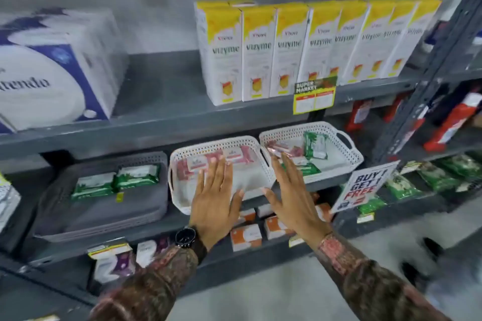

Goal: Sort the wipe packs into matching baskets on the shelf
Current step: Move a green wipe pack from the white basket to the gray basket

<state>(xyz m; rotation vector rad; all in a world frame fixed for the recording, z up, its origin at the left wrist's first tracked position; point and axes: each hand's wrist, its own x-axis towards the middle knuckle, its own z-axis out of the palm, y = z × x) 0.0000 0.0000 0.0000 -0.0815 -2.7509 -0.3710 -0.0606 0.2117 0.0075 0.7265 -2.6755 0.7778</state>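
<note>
- Stood as a grey steel shelf unit [161, 122], tiers stacked close, so that reaching the baskets meant going in under the upper board.
- Sat at the left of the middle tier: grey basket [65, 219], holding only green wipe packs [114, 180], two side by side at its back, apparently already a matched set.
- Sat in the middle: white basket [182, 206], holding only pink wipe packs [208, 161] pushed to the rear wall, leaving the front floor bare for more.
- Sat at the right, touching the middle one: second white basket [349, 148], still mixed, with pink packs [281, 150] at its left and green packs [315, 144] upright and flat beside them; judged to be the source left to sort.
- Reached forward over the middle basket: left hand [216, 198], palm down, fingers [221, 169] spread and straight, gripping nothing, tips just at the pink packs there; actual contact impossible to tell.
- Reached toward the mixed basket: right hand [292, 198], likewise flat and released, fingers [289, 167] splayed over its near left corner, empty, probably aimed at a pink pack.
</note>
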